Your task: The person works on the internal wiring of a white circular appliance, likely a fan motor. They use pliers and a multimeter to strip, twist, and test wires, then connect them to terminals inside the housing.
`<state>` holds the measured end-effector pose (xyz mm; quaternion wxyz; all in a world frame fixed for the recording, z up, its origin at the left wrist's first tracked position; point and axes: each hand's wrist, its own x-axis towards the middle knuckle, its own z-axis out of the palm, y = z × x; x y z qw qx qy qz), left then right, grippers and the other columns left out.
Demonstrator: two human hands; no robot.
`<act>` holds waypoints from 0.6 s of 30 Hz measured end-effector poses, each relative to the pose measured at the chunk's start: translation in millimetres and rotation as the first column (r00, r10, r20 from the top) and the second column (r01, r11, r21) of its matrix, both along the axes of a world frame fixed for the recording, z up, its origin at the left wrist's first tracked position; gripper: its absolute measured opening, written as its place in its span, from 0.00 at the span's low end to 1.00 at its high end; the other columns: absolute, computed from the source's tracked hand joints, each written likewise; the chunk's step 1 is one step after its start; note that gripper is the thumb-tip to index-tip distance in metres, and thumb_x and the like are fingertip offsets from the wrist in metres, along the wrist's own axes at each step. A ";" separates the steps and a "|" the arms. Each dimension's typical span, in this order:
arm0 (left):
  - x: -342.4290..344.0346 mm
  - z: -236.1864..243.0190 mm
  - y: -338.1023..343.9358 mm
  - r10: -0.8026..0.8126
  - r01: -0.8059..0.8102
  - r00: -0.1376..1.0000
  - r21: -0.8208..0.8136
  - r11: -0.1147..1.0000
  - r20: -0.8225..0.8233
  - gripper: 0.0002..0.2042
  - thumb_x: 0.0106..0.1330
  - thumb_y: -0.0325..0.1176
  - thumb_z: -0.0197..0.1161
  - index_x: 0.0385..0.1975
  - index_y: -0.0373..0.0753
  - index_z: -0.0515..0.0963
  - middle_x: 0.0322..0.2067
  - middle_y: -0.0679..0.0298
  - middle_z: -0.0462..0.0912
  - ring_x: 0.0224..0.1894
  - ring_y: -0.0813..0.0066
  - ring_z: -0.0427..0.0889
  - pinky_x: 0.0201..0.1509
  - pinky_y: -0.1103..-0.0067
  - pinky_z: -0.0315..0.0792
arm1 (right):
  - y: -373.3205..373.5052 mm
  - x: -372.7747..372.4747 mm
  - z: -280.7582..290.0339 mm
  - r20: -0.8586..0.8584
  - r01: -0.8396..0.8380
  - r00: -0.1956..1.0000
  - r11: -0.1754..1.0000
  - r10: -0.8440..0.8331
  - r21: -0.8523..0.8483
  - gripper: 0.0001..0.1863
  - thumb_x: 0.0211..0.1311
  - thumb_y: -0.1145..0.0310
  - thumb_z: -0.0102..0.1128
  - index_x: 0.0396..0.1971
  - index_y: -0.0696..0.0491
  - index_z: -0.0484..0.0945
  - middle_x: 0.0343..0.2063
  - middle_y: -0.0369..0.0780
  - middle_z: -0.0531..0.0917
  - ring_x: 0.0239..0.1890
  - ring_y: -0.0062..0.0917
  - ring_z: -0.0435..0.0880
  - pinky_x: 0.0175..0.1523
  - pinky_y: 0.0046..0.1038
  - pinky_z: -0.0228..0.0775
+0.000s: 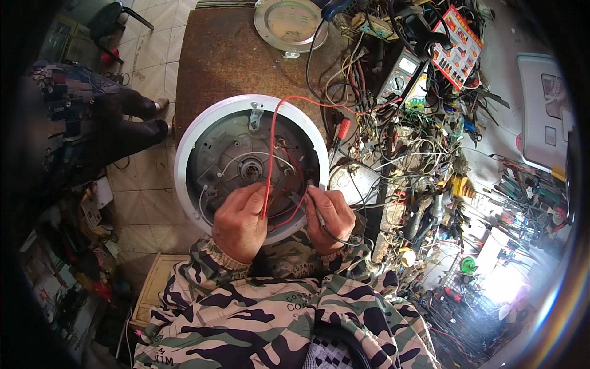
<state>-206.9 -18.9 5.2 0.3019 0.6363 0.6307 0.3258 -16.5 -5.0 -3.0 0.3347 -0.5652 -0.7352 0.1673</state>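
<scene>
Two hands, apart: left hand [241,218] pinches red lead [271,150], right hand [333,215] dark lead [335,238], both likely floppy. Round housing [180,163], table's [224,58] near end, looks stiff, heavyish; grip opposite rim sides.

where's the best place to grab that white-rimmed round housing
Grip the round housing by its white rim, likely coming from left and right: the rim circles the open interior, the red lead crosses the far edge and a white wire arches inside.
</scene>
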 end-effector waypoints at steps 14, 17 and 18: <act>-1.9 -5.8 1.3 -0.022 0.021 1.000 0.069 0.997 0.018 0.18 0.55 0.18 0.68 0.48 0.34 0.83 0.44 0.54 0.86 0.43 0.52 0.86 0.47 0.66 0.81 | -4.3 3.7 12.3 -0.036 0.029 0.999 0.994 -0.025 0.103 0.14 0.52 0.81 0.72 0.41 0.60 0.85 0.29 0.45 0.85 0.26 0.37 0.85 0.31 0.32 0.77; -2.2 -3.0 1.8 -0.024 0.024 1.000 0.054 0.998 0.007 0.19 0.55 0.17 0.68 0.48 0.34 0.83 0.44 0.53 0.86 0.43 0.52 0.86 0.47 0.66 0.81 | -3.0 3.1 10.4 -0.044 0.028 0.999 0.995 -0.024 0.093 0.13 0.53 0.81 0.71 0.41 0.60 0.85 0.29 0.45 0.85 0.26 0.37 0.86 0.31 0.33 0.77; -2.0 -3.8 0.7 -0.018 0.019 1.000 0.056 0.998 -0.005 0.19 0.55 0.17 0.68 0.48 0.34 0.83 0.44 0.53 0.86 0.43 0.52 0.86 0.47 0.66 0.81 | -2.2 1.8 10.0 -0.047 0.023 0.999 0.996 -0.019 0.084 0.13 0.54 0.81 0.71 0.41 0.60 0.84 0.29 0.45 0.85 0.26 0.37 0.86 0.31 0.33 0.77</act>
